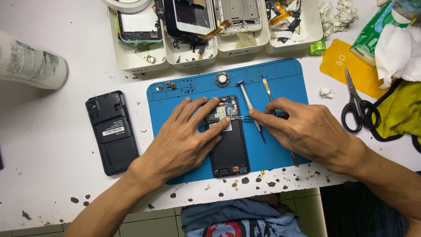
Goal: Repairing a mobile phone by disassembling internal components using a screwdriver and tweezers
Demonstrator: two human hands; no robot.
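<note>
I am pressing my left hand (184, 140) flat on the opened smartphone (229, 147), fingers spread and lying across its upper half, my index fingertip resting just beside the exposed circuit board (222, 112); the phone is lying lengthwise in the middle of the blue repair mat (280, 153) on the white desk (44, 140). My right hand (307, 129) is pinching a pair of fine tweezers (244, 117), fingers closed together on them, and their tips are reaching in to the right edge of the board; a screwdriver (250, 105) is lying on the mat under the tweezers, and a thin metal pry tool (267, 89) is lying just beside it, partly hidden by my fingers. A small round speaker part (222, 79) is sitting in the mat's top row of compartments. The phone's black back cover (112, 131) is lying on the desk to the left of the mat, well apart from my hands; black-handled scissors (357, 107) are lying to the right, near a yellow cloth (401, 112). White parts trays (219, 46) holding dismantled phones and frames are standing along the far edge of the desk; a white bottle (30, 63) is lying on its side at the far left.
</note>
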